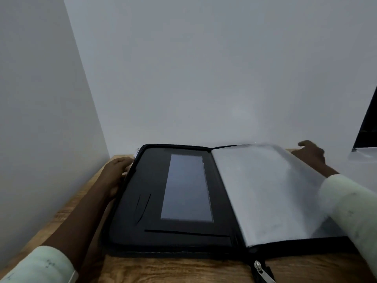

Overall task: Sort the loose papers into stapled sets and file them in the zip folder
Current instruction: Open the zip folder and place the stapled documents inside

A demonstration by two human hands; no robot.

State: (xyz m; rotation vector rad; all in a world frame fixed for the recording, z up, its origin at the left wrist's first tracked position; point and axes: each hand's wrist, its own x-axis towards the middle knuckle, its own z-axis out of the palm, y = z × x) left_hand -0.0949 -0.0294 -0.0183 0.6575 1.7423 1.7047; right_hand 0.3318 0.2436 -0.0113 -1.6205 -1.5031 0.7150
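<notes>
A black zip folder (pixel 177 201) lies open and flat on a wooden table (pixel 163 270), reaching from near the table's left edge to its right side and almost back to the far edge at the wall. Its left half shows a dark inner cover with a long clear window pocket (pixel 186 187) and a slit pocket below it. On the right half a grey plastic sleeve (pixel 265 193) is lifted a little and blurred. A metal zip pull (pixel 260 269) hangs off the folder's spine at the table's near edge.

The left hand (pixel 116 172) rests on the table against the folder's far left corner, fingers curled loosely at the edge where a bit of white paper (pixel 136 153) peeks out; whether it grips anything I cannot tell. The right hand (pixel 311 155) is at the far right corner of the table behind the sleeve, fingers loosely spread, holding nothing that shows. Both forearms wear pale sleeves.
</notes>
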